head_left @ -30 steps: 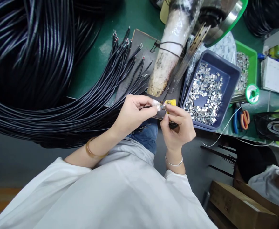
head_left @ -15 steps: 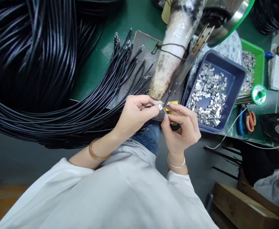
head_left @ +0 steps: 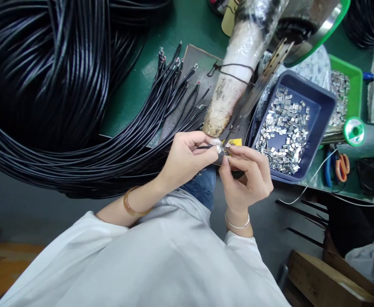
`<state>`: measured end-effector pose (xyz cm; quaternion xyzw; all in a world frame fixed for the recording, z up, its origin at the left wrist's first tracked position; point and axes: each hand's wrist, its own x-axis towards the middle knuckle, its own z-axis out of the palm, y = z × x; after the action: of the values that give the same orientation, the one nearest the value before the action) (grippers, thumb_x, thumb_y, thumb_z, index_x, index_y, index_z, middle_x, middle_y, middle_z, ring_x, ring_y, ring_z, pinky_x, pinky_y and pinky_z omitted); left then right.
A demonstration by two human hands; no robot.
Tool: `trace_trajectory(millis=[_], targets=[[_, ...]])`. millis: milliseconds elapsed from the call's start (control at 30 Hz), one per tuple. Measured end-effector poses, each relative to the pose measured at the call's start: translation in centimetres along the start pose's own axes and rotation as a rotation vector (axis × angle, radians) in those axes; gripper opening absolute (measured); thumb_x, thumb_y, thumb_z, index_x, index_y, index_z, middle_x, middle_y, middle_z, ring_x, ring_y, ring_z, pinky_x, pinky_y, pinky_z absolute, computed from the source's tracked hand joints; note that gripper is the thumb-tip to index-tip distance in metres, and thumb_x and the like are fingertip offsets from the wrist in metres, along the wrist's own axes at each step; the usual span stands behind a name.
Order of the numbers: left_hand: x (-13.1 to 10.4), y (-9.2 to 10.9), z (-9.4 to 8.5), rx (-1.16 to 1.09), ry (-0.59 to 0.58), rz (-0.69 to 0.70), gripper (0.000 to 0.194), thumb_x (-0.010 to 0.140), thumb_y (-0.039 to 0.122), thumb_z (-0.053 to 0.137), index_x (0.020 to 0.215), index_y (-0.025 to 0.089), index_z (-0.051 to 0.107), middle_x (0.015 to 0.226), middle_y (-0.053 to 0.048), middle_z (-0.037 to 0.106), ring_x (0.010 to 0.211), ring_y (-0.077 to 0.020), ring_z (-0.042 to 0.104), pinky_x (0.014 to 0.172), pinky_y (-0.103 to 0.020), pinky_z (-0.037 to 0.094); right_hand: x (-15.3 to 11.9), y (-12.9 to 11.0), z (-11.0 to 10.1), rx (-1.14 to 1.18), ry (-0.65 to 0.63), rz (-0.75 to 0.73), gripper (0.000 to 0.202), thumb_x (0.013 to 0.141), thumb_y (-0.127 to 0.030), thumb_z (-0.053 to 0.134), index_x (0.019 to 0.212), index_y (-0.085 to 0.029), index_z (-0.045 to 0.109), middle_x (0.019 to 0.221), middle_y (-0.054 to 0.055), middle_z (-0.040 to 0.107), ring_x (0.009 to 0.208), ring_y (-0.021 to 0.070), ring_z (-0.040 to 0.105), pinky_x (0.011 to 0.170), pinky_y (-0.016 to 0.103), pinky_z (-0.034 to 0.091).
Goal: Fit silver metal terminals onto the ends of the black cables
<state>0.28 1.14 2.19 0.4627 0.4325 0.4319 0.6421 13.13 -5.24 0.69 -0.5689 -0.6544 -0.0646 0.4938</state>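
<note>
My left hand (head_left: 187,154) is closed, pinching a thin black cable (head_left: 202,147) close to its end. White wrapping covers a fingertip of that hand. Thumb and fingers of my right hand (head_left: 248,174) pinch a small silvery metal connector (head_left: 227,148) at the cable's tip. Exactly how cable and connector meet is too small to make out. Just above both hands ends a white, stained tube (head_left: 225,96) wrapped in plastic. Beside it a slim dark metal tool (head_left: 246,100) slants down toward the fingertips. Something yellow (head_left: 236,142) lies behind my right fingers.
A thick bundle of black cables (head_left: 110,160) sweeps along the bench's left side, ends on a board (head_left: 190,91). At right, a blue tray (head_left: 324,102) holds many metal pieces, near a green bin (head_left: 356,87), a solder spool (head_left: 354,131) and orange-handled pliers (head_left: 343,167). A person sits lower right.
The whole view has shifted slightly, so the bench appears a little lower and farther right. Both hands stay together, and the right fingertips have changed their angle slightly around the connector.
</note>
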Motion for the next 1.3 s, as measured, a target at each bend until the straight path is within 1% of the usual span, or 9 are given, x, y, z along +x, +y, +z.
trace_trajectory(millis=[333,567,700,800,900,1000,1100,1200,1300], targets=[[0.3,-0.1,-0.6,-0.056,-0.121,-0.049,0.004,0.067,0.015,0.072,0.070,0.012,0.073,0.068,-0.001,0.070,0.062,-0.0081,0.060,0.059,-0.017,0.051,-0.7,0.1,0.1,-0.015,0.014,-0.030,0.018,0.081,-0.010,0.069,0.091,-0.023,0.061,0.100,0.002,0.075,0.086,0.0144,0.073,0.074,0.027,0.064],[-1.5,-1.1,-1.3,0.141,-0.155,0.182,0.008,0.083,0.021,0.069,0.086,0.014,0.073,0.070,-0.002,0.068,0.063,-0.0096,0.061,0.061,-0.019,0.049,-0.2,0.0,-0.3,0.048,0.022,0.086,0.017,0.082,-0.009,0.070,0.090,-0.023,0.066,0.092,0.000,0.076,0.084,0.0151,0.074,0.073,0.031,0.063],[-1.9,-1.4,-1.7,0.188,-0.209,0.260,0.015,0.090,0.025,0.063,0.090,0.015,0.073,0.062,0.001,0.062,0.054,-0.0080,0.054,0.054,-0.019,0.044,-0.4,0.0,-0.1,-0.034,0.031,-0.008,0.020,0.081,-0.008,0.071,0.093,-0.024,0.068,0.093,-0.001,0.077,0.082,0.0141,0.074,0.074,0.029,0.063],[-1.8,-1.2,-1.6,0.141,-0.177,0.226,0.015,0.088,0.026,0.065,0.089,0.015,0.074,0.067,-0.001,0.066,0.059,-0.0090,0.057,0.055,-0.018,0.045,-0.6,-0.1,0.0,-0.076,0.058,-0.078,0.023,0.080,-0.007,0.072,0.095,-0.024,0.067,0.095,-0.001,0.077,0.083,0.0138,0.075,0.075,0.028,0.063],[-1.6,-1.1,-1.5,0.106,-0.164,0.167,0.014,0.085,0.025,0.066,0.081,0.014,0.074,0.072,-0.002,0.069,0.064,-0.0100,0.058,0.057,-0.018,0.046,-0.4,-0.1,-0.3,-0.009,0.028,-0.025,0.020,0.082,-0.008,0.071,0.094,-0.024,0.066,0.092,-0.001,0.077,0.082,0.0137,0.075,0.072,0.027,0.062],[-1.5,-1.1,-1.6,0.105,-0.197,0.116,0.013,0.083,0.022,0.066,0.075,0.013,0.071,0.064,0.000,0.060,0.055,-0.0065,0.046,0.049,-0.018,0.035,0.2,-0.2,-1.0,0.030,-0.015,-0.010,0.020,0.081,-0.007,0.070,0.093,-0.023,0.065,0.090,0.000,0.077,0.081,0.0139,0.074,0.070,0.027,0.062],[-1.4,-1.0,-1.7,0.108,-0.242,0.108,0.013,0.081,0.020,0.065,0.070,0.014,0.066,0.059,0.003,0.050,0.052,-0.0048,0.034,0.046,-0.019,0.026,0.7,-0.1,-1.7,-0.011,-0.104,-0.150,0.020,0.081,-0.007,0.072,0.089,-0.023,0.064,0.096,0.000,0.078,0.085,0.0146,0.074,0.076,0.030,0.063],[-1.4,-0.7,-1.6,0.089,-0.277,0.092,0.013,0.079,0.018,0.065,0.067,0.014,0.062,0.058,0.004,0.044,0.051,-0.0045,0.028,0.045,-0.019,0.022,0.9,-0.1,-1.9,-0.017,-0.225,-0.228,0.020,0.083,-0.007,0.070,0.090,-0.024,0.062,0.095,0.000,0.078,0.086,0.0140,0.074,0.075,0.030,0.063],[-1.5,-0.8,-1.5,0.066,-0.284,0.075,0.012,0.078,0.017,0.065,0.068,0.014,0.061,0.056,0.005,0.042,0.051,-0.0045,0.027,0.045,-0.020,0.021,0.7,-0.1,-1.6,0.025,-0.211,-0.202,0.022,0.081,-0.005,0.071,0.092,-0.023,0.063,0.090,0.001,0.077,0.084,0.0141,0.074,0.074,0.029,0.063]])
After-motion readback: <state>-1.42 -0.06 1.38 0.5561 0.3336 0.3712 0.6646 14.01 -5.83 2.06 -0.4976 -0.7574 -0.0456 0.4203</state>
